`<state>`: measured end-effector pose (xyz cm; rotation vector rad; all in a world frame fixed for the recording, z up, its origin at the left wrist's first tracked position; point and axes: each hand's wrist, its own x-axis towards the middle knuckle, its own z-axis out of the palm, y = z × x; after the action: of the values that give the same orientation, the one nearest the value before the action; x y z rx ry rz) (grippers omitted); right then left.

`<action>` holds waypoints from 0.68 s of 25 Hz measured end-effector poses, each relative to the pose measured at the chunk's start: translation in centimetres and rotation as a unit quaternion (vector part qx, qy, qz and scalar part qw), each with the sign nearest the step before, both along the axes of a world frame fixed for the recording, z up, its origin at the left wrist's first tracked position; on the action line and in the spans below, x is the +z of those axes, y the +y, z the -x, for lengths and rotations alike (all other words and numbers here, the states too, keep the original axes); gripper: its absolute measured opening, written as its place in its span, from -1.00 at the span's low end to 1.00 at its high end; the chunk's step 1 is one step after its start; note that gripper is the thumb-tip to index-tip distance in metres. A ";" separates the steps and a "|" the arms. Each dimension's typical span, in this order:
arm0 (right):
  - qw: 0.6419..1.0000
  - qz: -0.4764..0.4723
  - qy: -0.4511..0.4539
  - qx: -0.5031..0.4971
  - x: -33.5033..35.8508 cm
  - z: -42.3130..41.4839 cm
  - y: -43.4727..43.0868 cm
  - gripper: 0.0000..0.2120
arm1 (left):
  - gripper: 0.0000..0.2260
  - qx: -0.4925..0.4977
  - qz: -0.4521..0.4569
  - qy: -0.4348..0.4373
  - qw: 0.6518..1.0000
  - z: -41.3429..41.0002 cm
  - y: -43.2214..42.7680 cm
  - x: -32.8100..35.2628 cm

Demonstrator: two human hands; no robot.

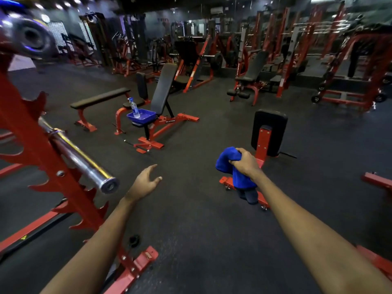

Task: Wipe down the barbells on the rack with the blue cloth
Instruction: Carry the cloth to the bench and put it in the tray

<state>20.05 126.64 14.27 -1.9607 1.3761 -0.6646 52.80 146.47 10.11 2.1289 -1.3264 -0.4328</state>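
Note:
A steel barbell (81,159) lies across the red toothed rack (42,149) at the left, its sleeve end pointing toward me. The end of a second barbell (31,38) shows blurred at the top left. My right hand (246,162) grips the bunched blue cloth (230,166), held out over the floor well to the right of the rack. With its fingers spread and holding nothing, my left hand (146,183) hovers just right of the lower barbell's end, not touching it.
A blue tray (146,118) holding a spray bottle (134,107) sits on an adjustable bench (161,96) ahead. A flat bench (99,98) stands left of it, a padded red stand (268,134) right. Red rack feet (135,270) lie near me on dark rubber floor.

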 end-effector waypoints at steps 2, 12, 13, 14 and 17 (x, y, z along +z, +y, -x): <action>1.000 -0.014 -0.003 0.008 -0.5 -0.9 -3.2 -0.55 | -0.46 0.004 -0.011 -0.011 1.000 -0.3 -3.1 0.1; 0.998 -0.023 -0.005 0.053 0.2 -10.5 -21.0 -0.54 | -0.48 0.072 0.017 0.006 0.997 -6.7 -19.4 1.3; 0.998 -0.016 -0.013 0.058 0.7 -11.7 -22.8 -0.53 | -0.49 0.081 0.026 0.008 0.996 -7.3 -21.0 2.0; 0.997 -0.008 -0.019 0.068 1.2 -13.1 -24.5 -0.51 | -0.50 0.091 0.036 0.008 0.995 -8.0 -22.5 2.7; 0.995 -0.003 -0.023 0.102 2.6 -17.8 -28.9 -0.49 | -0.54 0.117 0.046 0.004 0.992 -10.8 -26.5 4.5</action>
<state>37.85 97.72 16.83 -2.0338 1.1305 -0.6059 63.64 119.98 14.61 2.1698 -1.0543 -0.2768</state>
